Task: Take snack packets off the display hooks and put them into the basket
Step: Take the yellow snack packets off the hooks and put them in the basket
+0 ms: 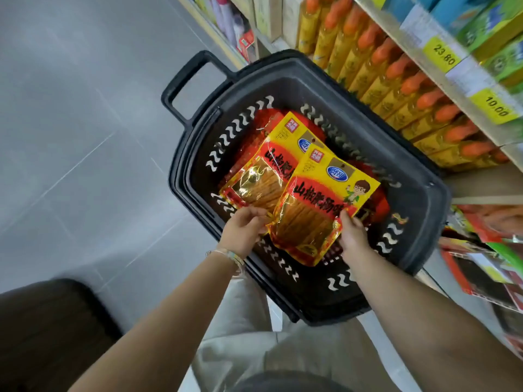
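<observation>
Over a black plastic shopping basket (424, 222) on grey floor tiles (85, 137), left hand (243, 230) pinching the bottom edge of one yellow-and-red foil snack packet (263, 176), right hand (353, 236) gripping the lower corner of a second matching packet (319, 205) overlapping it, red packets (266, 117) lying inside the basket beneath

Head-worn — steeply down over basket (285, 70)

I'm in a grocery shop aisle. Ref: shelf (396, 32) w/ yellow price tags (444, 56) (23.80, 10.00), rows of identical orange-capped bottles (393, 77), black shopping basket (177, 179).
</observation>
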`<state>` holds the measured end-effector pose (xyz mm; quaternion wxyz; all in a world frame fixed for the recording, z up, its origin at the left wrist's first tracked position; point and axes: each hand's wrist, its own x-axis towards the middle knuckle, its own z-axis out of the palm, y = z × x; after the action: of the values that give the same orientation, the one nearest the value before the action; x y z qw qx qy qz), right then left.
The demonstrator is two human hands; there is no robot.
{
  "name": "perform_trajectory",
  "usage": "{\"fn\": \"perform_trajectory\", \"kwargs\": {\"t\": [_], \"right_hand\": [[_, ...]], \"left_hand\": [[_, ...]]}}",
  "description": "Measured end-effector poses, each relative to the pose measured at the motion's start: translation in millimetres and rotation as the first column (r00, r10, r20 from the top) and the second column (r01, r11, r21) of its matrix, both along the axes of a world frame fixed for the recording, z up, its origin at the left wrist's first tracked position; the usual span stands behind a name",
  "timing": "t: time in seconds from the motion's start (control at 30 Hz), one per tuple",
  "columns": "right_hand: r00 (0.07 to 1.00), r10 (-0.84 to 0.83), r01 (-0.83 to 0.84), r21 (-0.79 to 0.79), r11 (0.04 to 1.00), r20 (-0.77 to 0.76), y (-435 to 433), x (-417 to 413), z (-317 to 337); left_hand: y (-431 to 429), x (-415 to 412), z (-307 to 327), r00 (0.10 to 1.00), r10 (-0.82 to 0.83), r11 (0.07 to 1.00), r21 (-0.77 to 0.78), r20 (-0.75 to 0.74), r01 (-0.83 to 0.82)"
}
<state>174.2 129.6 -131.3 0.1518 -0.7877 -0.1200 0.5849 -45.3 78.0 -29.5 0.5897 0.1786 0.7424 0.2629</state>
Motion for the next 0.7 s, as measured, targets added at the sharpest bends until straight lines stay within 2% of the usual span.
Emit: {"fn": "perform_trajectory", "kwargs": {"t": [0.1, 0.2, 0.27, 0.33, 0.4, 0.47, 0.6, 0.63, 0.7], "right_hand": [[0.998, 0.037, -0.043, 0.124, 0.991, 0.048, -1, -8, 30], [0.991, 0.075, -0.104, 0.269, 0.957, 0.114, 2, -18, 61], [0.994, 0.033, -0.067, 0.331, 0.941, 0.108, 7, -25, 77], [0.999, -0.036, 0.025, 0.362, 0.932, 0.024, 15, -36, 89], [0.997, -0.054, 0.071, 0.360, 0.930, -0.056, 23, -52, 98], [0.994, -0.037, 0.070, 0.332, 0.941, -0.104, 29, -71, 100], [0.958, -0.031, 0.105, 0.246, 0.963, -0.286, 32, -91, 87], [0.963, -0.058, 0.123, 0.237, 0.964, -0.265, 31, -91, 80], [0.983, -0.150, 0.168, 0.179, 0.969, -0.110, 25, -88, 61]], "left_hand": [[15, -10, 10, 0.999, -0.047, 0.999, 0.022, 0.017, 0.046], [36, -22, 19, 0.981, -0.189, 0.980, 0.044, -0.049, 0.192], [51, -30, 26, 0.963, -0.260, 0.964, 0.033, -0.075, 0.263], [68, -40, 29, 0.953, -0.299, 0.954, -0.001, -0.040, 0.299], [85, -49, 34, 0.943, -0.322, 0.943, -0.059, 0.081, 0.327], [96, -58, 35, 0.940, -0.268, 0.953, -0.089, 0.211, 0.291], [101, -89, 24, 0.969, -0.228, 0.970, -0.065, 0.099, 0.235], [100, -98, 21, 0.975, -0.212, 0.974, -0.070, 0.068, 0.216], [96, -116, 16, 0.979, -0.201, 0.975, -0.089, 0.007, 0.201]]}}
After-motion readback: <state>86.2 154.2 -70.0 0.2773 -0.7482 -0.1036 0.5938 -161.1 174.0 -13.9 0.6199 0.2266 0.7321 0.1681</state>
